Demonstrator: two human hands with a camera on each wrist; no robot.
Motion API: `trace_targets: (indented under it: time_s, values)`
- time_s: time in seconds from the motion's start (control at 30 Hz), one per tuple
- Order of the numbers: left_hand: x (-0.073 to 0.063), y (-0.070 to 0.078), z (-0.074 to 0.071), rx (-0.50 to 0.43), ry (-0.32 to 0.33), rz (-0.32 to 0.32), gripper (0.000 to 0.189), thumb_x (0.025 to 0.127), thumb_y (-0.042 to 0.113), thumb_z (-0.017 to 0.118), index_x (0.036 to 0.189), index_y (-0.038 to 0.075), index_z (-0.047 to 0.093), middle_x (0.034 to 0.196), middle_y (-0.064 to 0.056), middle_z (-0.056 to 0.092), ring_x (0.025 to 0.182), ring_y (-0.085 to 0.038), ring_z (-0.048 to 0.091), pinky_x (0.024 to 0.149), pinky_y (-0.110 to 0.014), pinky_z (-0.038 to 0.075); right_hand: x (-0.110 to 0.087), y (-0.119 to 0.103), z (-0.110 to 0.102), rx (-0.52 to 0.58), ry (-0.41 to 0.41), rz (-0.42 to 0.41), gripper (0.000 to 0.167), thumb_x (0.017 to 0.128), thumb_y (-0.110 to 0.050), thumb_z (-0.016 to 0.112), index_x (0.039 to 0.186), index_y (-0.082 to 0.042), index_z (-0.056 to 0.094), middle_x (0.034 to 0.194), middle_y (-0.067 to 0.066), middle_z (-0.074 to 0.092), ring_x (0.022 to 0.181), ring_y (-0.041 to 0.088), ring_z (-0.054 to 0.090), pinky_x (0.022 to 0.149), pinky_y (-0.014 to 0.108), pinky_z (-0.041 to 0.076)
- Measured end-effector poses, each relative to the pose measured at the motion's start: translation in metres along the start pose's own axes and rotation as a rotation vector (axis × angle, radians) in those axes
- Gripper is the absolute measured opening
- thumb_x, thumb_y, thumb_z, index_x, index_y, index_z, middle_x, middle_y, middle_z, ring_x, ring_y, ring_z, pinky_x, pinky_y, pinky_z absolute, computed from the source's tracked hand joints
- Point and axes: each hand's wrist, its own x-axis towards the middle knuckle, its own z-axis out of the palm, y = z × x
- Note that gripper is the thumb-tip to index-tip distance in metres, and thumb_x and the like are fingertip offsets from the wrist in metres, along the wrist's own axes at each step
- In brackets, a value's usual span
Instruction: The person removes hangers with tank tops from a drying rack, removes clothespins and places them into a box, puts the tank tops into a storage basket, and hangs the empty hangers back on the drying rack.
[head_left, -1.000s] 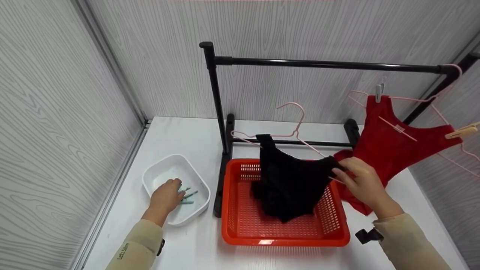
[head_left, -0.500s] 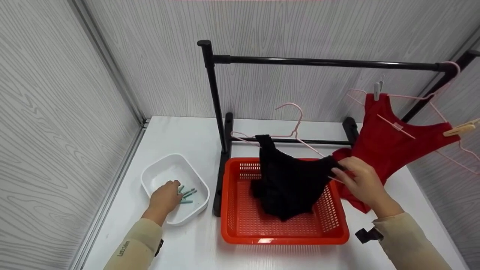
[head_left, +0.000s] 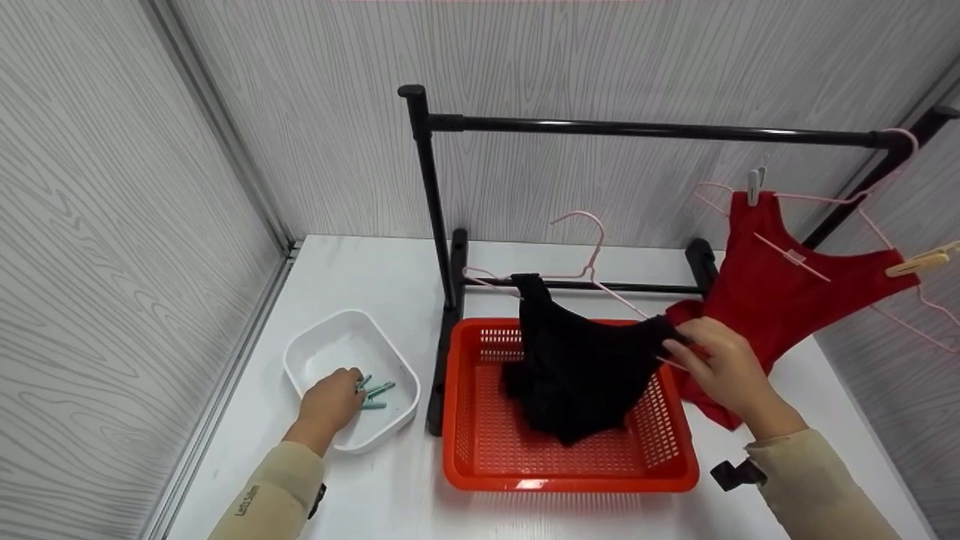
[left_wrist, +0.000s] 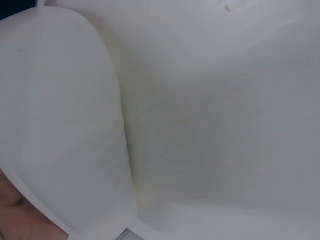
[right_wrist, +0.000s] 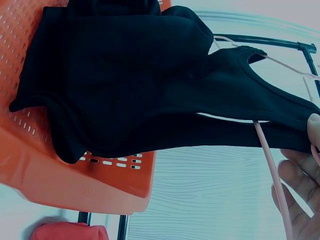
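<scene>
My left hand reaches down into a white plastic tub. Its fingertips are among several teal clothespins, and one cannot tell whether they pinch one. On the right, my right hand pinches a black sleeveless top at the shoulder, together with the arm of a pink wire hanger. In the right wrist view, the hanger's bar runs through the top's neck opening, and the thumb presses the strap. The top's lower part droops into the red plastic basket. The left wrist view shows mostly the tub's white wall.
A black garment rack stands behind the basket. At its right end a red sleeveless top hangs on a pink hanger, held by a grey clothespin and a yellow clothespin. Grey wood-pattern walls enclose the table.
The fingers of my left hand have shifted slightly among the clothespins, and a few pins lie differently. My right hand keeps its hold on the black top and hanger.
</scene>
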Motion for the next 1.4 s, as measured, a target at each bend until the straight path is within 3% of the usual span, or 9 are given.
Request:
trace_targets:
  time_s: [0.27, 0.5, 0.67, 0.9, 1.03, 1.17, 1.4]
  values:
    - [-0.001, 0.002, -0.001, 0.066, 0.011, -0.009, 0.033, 0.095, 0.015, 0.067, 0.123, -0.003, 0.063, 0.103, -0.015, 0.067, 0.091, -0.031, 0.066, 0.085, -0.049, 0.054, -0.002, 0.003, 0.002, 0.02, 0.072, -0.069, 0.031, 0.071, 0.013, 0.081, 0.094, -0.005, 0.072, 0.087, 0.003, 0.067, 0.077, 0.014, 0.056, 0.075, 0.01, 0.045]
    - [0.0, 0.017, -0.012, 0.081, 0.128, 0.003, 0.032, 0.097, 0.018, 0.066, 0.121, -0.003, 0.064, 0.104, -0.019, 0.067, 0.092, -0.035, 0.067, 0.083, -0.05, 0.055, -0.002, 0.003, 0.001, 0.045, 0.079, -0.073, 0.031, 0.071, 0.013, 0.081, 0.095, -0.004, 0.072, 0.088, 0.005, 0.068, 0.079, 0.015, 0.057, 0.076, 0.01, 0.044]
    - [0.0, 0.041, -0.029, 0.052, 0.217, 0.067, 0.031, 0.098, 0.02, 0.063, 0.12, -0.001, 0.066, 0.107, -0.018, 0.068, 0.096, -0.035, 0.067, 0.084, -0.05, 0.055, -0.002, 0.001, 0.0, 0.045, 0.064, -0.056, 0.029, 0.073, 0.013, 0.08, 0.095, -0.004, 0.072, 0.087, 0.005, 0.068, 0.079, 0.015, 0.057, 0.077, 0.01, 0.045]
    - [-0.002, 0.083, -0.056, -0.006, 0.401, 0.237, 0.027, 0.098, 0.02, 0.063, 0.117, 0.001, 0.068, 0.11, -0.016, 0.068, 0.1, -0.037, 0.066, 0.087, -0.048, 0.053, 0.001, -0.001, -0.001, 0.04, 0.055, -0.089, 0.029, 0.074, 0.014, 0.079, 0.096, -0.003, 0.072, 0.088, 0.003, 0.068, 0.078, 0.013, 0.056, 0.075, 0.011, 0.046]
    - [0.003, 0.111, -0.069, -0.053, 0.497, 0.326, 0.024, 0.097, 0.017, 0.064, 0.116, 0.002, 0.068, 0.112, -0.014, 0.068, 0.102, -0.035, 0.065, 0.088, -0.046, 0.053, 0.001, -0.002, -0.002, 0.037, 0.038, -0.064, 0.028, 0.074, 0.013, 0.079, 0.095, -0.004, 0.072, 0.088, 0.003, 0.068, 0.079, 0.012, 0.056, 0.077, 0.01, 0.046]
    - [0.01, 0.138, -0.077, -0.079, 0.544, 0.391, 0.024, 0.097, 0.017, 0.064, 0.118, 0.005, 0.067, 0.112, -0.012, 0.067, 0.103, -0.031, 0.064, 0.091, -0.042, 0.052, 0.002, -0.004, -0.002, 0.042, 0.017, -0.039, 0.026, 0.077, 0.011, 0.079, 0.097, -0.005, 0.073, 0.09, 0.003, 0.069, 0.081, 0.013, 0.057, 0.08, 0.009, 0.045]
    - [0.016, 0.175, -0.087, -0.108, 0.588, 0.5, 0.028, 0.099, 0.02, 0.064, 0.123, 0.005, 0.065, 0.115, -0.01, 0.065, 0.104, -0.028, 0.062, 0.093, -0.039, 0.051, 0.003, -0.006, -0.002, 0.047, 0.035, -0.081, 0.031, 0.074, 0.014, 0.079, 0.097, -0.005, 0.073, 0.09, 0.001, 0.069, 0.079, 0.013, 0.057, 0.077, 0.01, 0.046]
